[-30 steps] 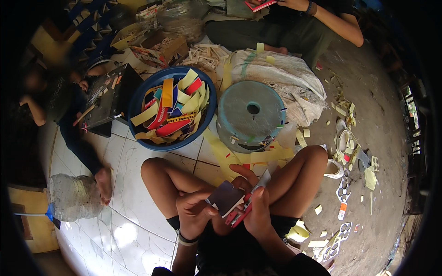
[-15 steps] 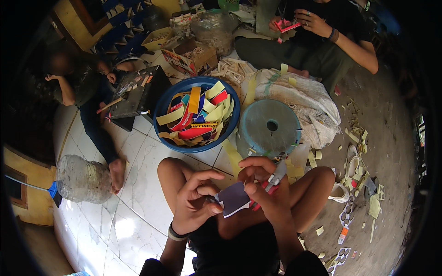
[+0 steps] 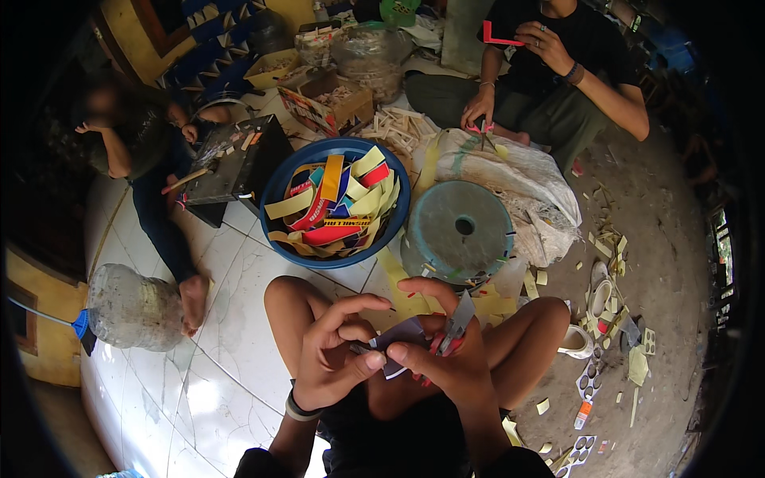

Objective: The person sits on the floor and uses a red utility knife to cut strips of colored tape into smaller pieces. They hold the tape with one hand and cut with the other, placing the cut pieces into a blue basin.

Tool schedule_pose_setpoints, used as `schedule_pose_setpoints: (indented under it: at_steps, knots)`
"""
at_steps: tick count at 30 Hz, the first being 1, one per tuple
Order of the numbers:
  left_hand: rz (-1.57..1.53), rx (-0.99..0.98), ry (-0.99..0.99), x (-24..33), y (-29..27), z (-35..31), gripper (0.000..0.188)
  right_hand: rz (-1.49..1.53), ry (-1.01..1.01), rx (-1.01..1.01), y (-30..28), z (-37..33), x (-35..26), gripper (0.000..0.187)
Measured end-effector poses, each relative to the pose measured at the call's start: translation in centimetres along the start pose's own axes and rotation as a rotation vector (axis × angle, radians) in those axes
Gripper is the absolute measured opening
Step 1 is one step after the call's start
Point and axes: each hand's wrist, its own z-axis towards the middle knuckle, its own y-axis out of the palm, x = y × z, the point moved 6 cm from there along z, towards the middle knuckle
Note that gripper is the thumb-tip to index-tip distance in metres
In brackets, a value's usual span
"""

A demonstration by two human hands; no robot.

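Observation:
Above my lap, a small dark purple piece of sheet with a pale edge is pinched at its left side by the thumb and curled fingers of my left hand, whose index finger is stretched out. The thumb of my right hand presses on the same piece from the right. Tucked in that right hand is a pair of scissors with grey blades pointing up and red handles, partly hidden by the fingers. A blue basin full of coloured strips stands ahead of my knees.
Right of the basin lies a round grey-green disc with a centre hole, beside a white sack. A co-worker holds a red L-shaped strip and pink scissors. Another person sits left near a black box. Scraps litter the right-hand floor.
My right thumb has moved left over the dark piece, and my hands are closer together. The co-worker has lowered one hand with scissors and raised the red strip, which is opened into an L.

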Motion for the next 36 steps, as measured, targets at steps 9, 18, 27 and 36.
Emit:
schedule_pose_setpoints:
  at_steps: [9,18,27,36]
  knots:
    - [0.036,0.176,0.078,-0.2,-0.1,-0.1,0.055,0.039,-0.018,0.044,0.5,0.4,0.5,0.072]
    - [0.697,0.259,0.36,0.6,-0.6,-0.8,0.039,-0.032,0.033,0.298,-1.1,0.7,1.3,0.056]
    - [0.271,0.536,0.162,-1.8,-2.4,-1.8,0.031,0.091,0.045,0.316,-2.3,0.4,3.3,0.057]
    - [-0.54,0.467,-0.027,-3.9,-3.9,-0.9,0.042,-0.133,0.022,0.28,-3.7,-0.4,5.1,0.054]
